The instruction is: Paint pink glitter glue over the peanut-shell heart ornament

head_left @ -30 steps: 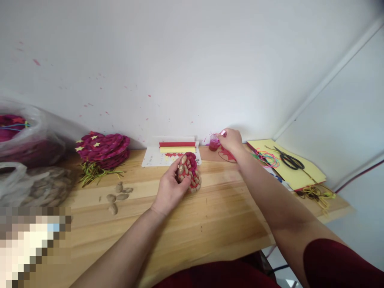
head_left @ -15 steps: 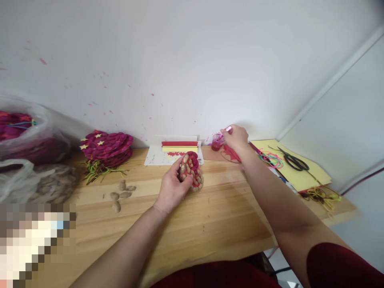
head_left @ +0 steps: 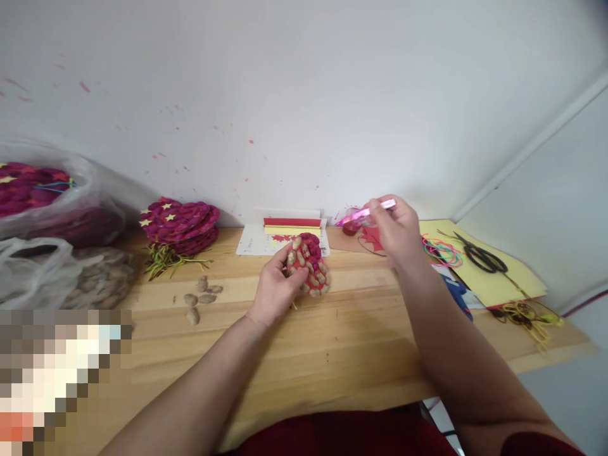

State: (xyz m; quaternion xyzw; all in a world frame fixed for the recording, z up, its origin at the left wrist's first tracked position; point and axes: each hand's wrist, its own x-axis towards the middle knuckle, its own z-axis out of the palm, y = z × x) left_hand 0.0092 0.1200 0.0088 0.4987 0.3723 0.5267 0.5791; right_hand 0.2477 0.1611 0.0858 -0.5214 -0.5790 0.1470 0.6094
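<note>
One cup, partly hidden (by brush).

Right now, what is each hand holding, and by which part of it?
The left hand holds the peanut-covered piece by its lower left side; the right hand holds the pink brush-like tool near its pale upper end.

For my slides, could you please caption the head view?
Left hand holds a partly magenta peanut craft; right hand holds a brush by a cup.
</note>
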